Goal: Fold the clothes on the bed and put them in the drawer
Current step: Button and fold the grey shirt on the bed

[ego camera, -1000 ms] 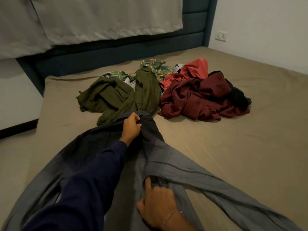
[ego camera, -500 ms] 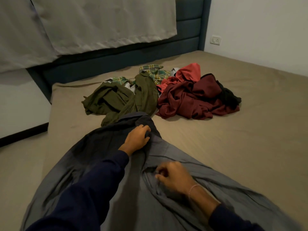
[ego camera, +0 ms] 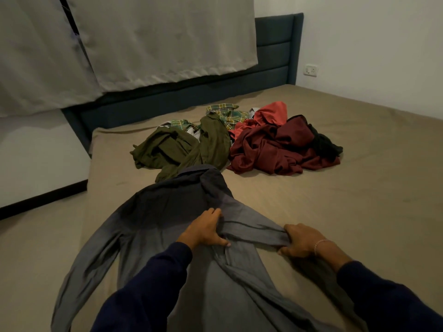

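A grey long-sleeved shirt (ego camera: 153, 226) lies spread on the tan bed (ego camera: 359, 212), collar pointing away from me. My left hand (ego camera: 206, 232) pinches a fold of the shirt near its right shoulder. My right hand (ego camera: 300, 240) grips the shirt's right sleeve, stretched between the two hands. Behind the shirt lies a pile of unfolded clothes: an olive green garment (ego camera: 182, 147), a green plaid one (ego camera: 227, 112), a dark maroon one (ego camera: 268, 152), a red one (ego camera: 273, 113) and a black one (ego camera: 323, 144). No drawer is in view.
A dark blue headboard (ego camera: 275, 51) stands at the far end of the bed, with a grey curtain (ego camera: 143, 39) hanging over it. A white wall with a power socket (ego camera: 311, 70) runs along the right. The bed's left edge drops to the floor (ego camera: 36, 248).
My left hand has slid back from near the collar to the shoulder. My right hand has moved right, drawing the sleeve out. The view has tilted up.
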`<state>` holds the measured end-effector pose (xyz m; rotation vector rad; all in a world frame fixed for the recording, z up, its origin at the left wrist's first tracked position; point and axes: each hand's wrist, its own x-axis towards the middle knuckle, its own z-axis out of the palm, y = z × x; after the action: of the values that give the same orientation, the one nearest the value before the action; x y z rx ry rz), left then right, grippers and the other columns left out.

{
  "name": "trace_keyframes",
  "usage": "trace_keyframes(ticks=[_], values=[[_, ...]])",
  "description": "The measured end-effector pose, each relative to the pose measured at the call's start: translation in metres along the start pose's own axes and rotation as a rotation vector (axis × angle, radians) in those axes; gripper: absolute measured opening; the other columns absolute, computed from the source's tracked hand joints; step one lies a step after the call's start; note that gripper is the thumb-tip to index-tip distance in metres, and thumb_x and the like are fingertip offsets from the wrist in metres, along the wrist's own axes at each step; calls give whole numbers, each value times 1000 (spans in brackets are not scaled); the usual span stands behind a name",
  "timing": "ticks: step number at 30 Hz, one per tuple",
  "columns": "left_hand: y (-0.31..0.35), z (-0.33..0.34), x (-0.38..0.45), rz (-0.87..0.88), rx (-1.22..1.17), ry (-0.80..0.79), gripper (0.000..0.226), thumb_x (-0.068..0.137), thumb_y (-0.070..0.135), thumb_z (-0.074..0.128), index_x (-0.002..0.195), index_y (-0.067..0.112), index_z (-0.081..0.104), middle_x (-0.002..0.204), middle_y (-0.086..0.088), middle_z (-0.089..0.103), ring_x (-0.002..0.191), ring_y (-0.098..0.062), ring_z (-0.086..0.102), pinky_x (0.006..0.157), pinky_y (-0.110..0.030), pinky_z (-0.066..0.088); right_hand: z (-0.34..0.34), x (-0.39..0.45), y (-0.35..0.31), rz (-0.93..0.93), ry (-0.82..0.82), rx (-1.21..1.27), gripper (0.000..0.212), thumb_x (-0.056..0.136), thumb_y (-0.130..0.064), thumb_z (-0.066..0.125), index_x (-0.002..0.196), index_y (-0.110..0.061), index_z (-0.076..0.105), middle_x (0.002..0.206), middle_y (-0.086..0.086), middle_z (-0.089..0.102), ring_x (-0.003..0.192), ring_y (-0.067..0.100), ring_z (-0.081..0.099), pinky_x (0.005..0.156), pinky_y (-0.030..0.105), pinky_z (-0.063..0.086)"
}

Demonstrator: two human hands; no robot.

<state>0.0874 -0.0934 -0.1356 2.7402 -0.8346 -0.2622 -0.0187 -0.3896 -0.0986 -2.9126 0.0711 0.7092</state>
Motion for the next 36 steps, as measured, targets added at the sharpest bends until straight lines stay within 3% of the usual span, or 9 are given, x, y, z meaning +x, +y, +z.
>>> trace_keyframes(ticks=[11, 14, 16, 18, 21, 24, 27, 31, 36], values=[[-8, -5, -40, -348, -602, 201, 39, 78, 33, 81, 86, 20, 46, 88, 0, 49, 79, -11, 49, 59, -15, 36, -86, -65, -183, -315, 71, 302, 45, 93, -38, 65, 122, -5, 62, 107, 12, 65, 107, 33, 65, 89, 37, 54], [-42, -9, -69, -594, -949, 95, 34, 100, 32, 58, 111, 0, 58, 101, -7, 58, 100, -29, 60, 81, -21, 55, -66, -52, -227, -426, -109, 511, 46, 97, -39, 61, 130, -7, 58, 119, 12, 66, 112, 31, 64, 96, 37, 53], [-46, -17, -90, -561, -1054, 22, 24, 100, 22, 58, 107, 0, 63, 100, -19, 63, 91, -32, 61, 92, -43, 54, -50, -34, -227, -367, 61, 478, 36, 97, -30, 61, 127, -10, 61, 122, 12, 65, 115, 30, 62, 93, 33, 49], [-34, -26, -106, -527, -1270, 36, 25, 100, 27, 59, 100, 3, 65, 97, -18, 68, 87, -30, 64, 84, -42, 54, -31, -19, -212, -307, 131, 448, 30, 96, -28, 63, 120, -11, 64, 116, 11, 66, 110, 27, 63, 89, 31, 48], [-32, -33, -114, -486, -1611, -36, 53, 99, 56, 52, 128, 14, 66, 127, -15, 67, 121, -32, 63, 109, -47, 45, -11, -18, -192, -315, 25, 436, 47, 86, -46, 75, 121, -19, 61, 114, 3, 69, 104, 20, 65, 89, 30, 52], [-23, -48, -111, -525, -1406, 31, 55, 90, 58, 66, 119, 12, 70, 118, -14, 72, 109, -25, 70, 101, -41, 52, 1, -27, -194, -404, -105, 371, 75, 79, -64, 72, 140, -24, 52, 134, 0, 61, 121, 21, 59, 101, 32, 46], [-20, -54, -110, -586, -1152, 181, 22, 91, 27, 73, 79, 9, 68, 78, -9, 73, 66, -14, 70, 62, -27, 57, 10, -34, -210, -396, -184, 206, 96, 72, -76, 70, 148, -23, 43, 144, 2, 52, 126, 24, 53, 107, 39, 44], [-42, -54, -108, -663, -1119, 284, 18, 91, 19, 73, 77, 7, 69, 87, -21, 73, 79, -28, 68, 76, -44, 59, 18, -49, -235, -368, -125, -84, 48, 89, -47, 68, 124, -14, 61, 111, 7, 59, 98, 24, 59, 89, 39, 53], [-60, -48, -111, -765, -960, 389, 13, 90, 13, 73, 83, 1, 72, 73, -14, 61, 62, -22, 54, 58, -31, 47, 28, -63, -289, -386, -239, 324, 36, 100, -35, 57, 120, -5, 62, 102, 11, 64, 90, 23, 63, 93, 40, 52]])
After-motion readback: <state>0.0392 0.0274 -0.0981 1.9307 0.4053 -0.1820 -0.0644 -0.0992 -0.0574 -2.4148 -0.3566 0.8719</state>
